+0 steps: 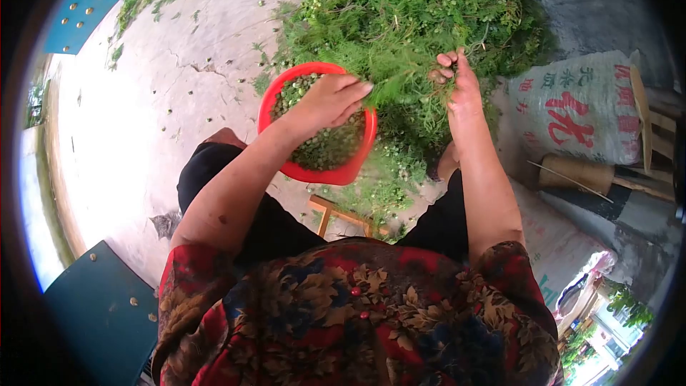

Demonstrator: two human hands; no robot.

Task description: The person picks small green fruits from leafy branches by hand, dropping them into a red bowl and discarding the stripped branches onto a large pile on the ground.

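My left hand (334, 104) is over the red basin (368, 144), its fingers pressed together and pointing right. Whether anything is between those fingers is too small to tell. Small round green fruits (325, 149) lie in the basin. My right hand (456, 78) is raised to the right of the basin, fingers curled round the stem end of a feathery green sprig (404, 82). The sprig stretches left from it towards my left fingertips. Behind both hands rises a large heap of green branches (414, 7) with round fruits among them.
A printed woven sack (572, 111) stands at the right, with another sack (550, 243) lower down. A wooden stool (325, 207) edge shows between my knees. Blue-green doors (100, 307) with knobs are at the left. Loose sprigs and fruits litter the concrete floor (207, 100).
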